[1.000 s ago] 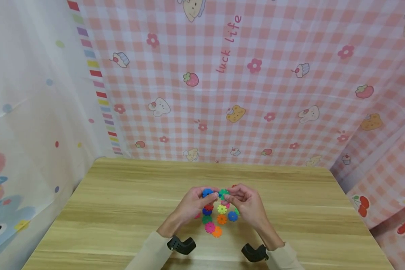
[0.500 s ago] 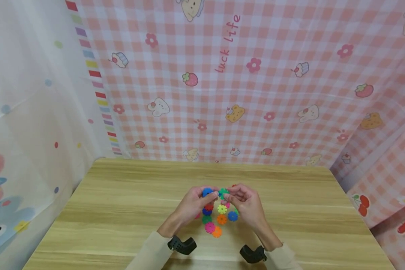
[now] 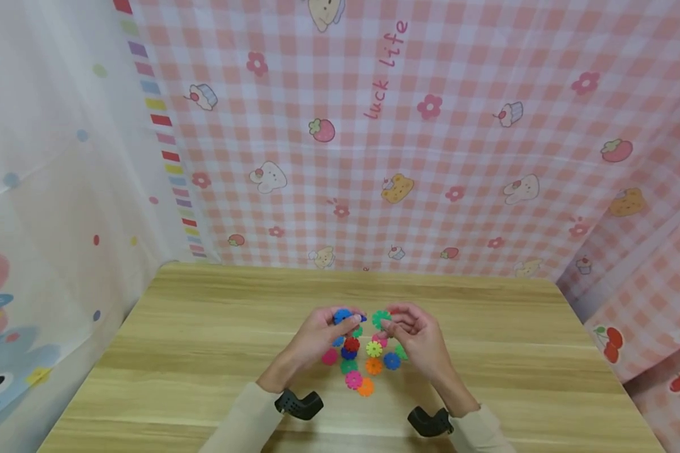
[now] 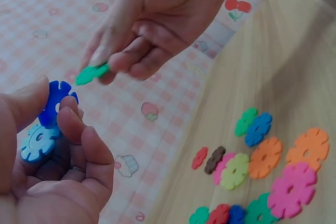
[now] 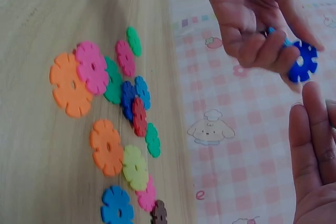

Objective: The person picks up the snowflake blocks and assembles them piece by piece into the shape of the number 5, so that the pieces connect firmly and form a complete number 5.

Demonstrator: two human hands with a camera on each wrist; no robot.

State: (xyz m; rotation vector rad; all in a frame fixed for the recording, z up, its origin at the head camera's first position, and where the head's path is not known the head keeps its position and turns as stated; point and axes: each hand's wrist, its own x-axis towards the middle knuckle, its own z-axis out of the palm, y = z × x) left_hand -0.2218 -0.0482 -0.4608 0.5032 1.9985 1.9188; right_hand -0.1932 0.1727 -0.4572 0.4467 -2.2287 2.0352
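Observation:
My left hand [image 3: 317, 333] grips two notched plastic discs, a light blue disc [image 4: 32, 148] and a dark blue disc [image 4: 50, 109]. In the left wrist view the two look slotted together at an angle. A green notched disc [image 3: 381, 319] is pinched between thumb and fingers of my right hand [image 3: 422, 333]. A small gap separates the green disc from the dark blue one. From the right wrist camera the green disc is out of sight. Both hands hover over the loose discs, such as a yellow disc [image 3: 374, 349] and a red disc [image 3: 351, 344].
Several more notched discs lie on the wooden table [image 3: 215, 352], some overlapping, including a pink disc [image 4: 292, 188], an orange disc [image 5: 106, 147] and a brown disc [image 5: 159, 213]. A checked pink cloth [image 3: 340, 157] hangs behind the table.
The hands were close together, with the green disc by the left fingertips. They have drawn slightly apart and up, each keeping its discs. More of the discs below now show.

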